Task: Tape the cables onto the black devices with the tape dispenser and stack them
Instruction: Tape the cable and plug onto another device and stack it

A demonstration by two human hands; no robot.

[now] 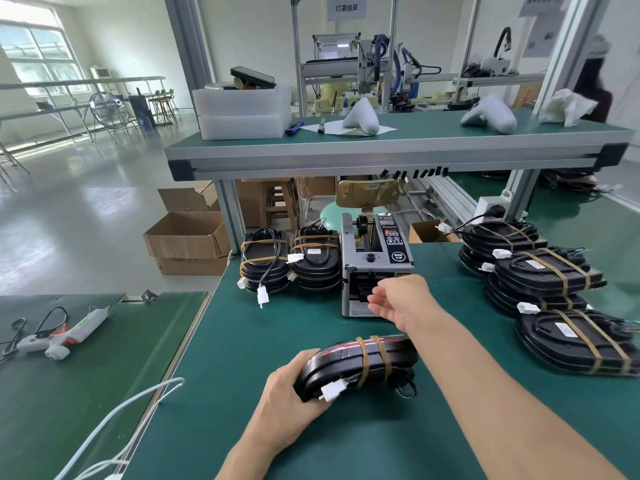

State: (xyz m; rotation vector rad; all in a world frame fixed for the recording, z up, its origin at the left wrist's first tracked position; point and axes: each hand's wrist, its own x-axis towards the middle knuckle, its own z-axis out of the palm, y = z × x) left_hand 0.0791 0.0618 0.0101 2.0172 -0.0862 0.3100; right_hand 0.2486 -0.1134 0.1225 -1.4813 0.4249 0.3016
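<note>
The tape dispenser [375, 263] stood near the middle of the bench [242, 341], toward its far edge; two stacks of devices [291, 261] stood just left of it, touching each other; more devices [543, 282] lay piled to its right, overlapping in a row running toward the near right edge; one device [360, 365] lay tilted before the dispenser, held at its left end by the left hand [287, 407]; the right hand [401, 303] reached across above it to the dispenser's front; a glue gun [59, 336] lay on the lower bench [52, 410] at left; cardboard boxes [187, 242] sat on the floor behind that.
</note>
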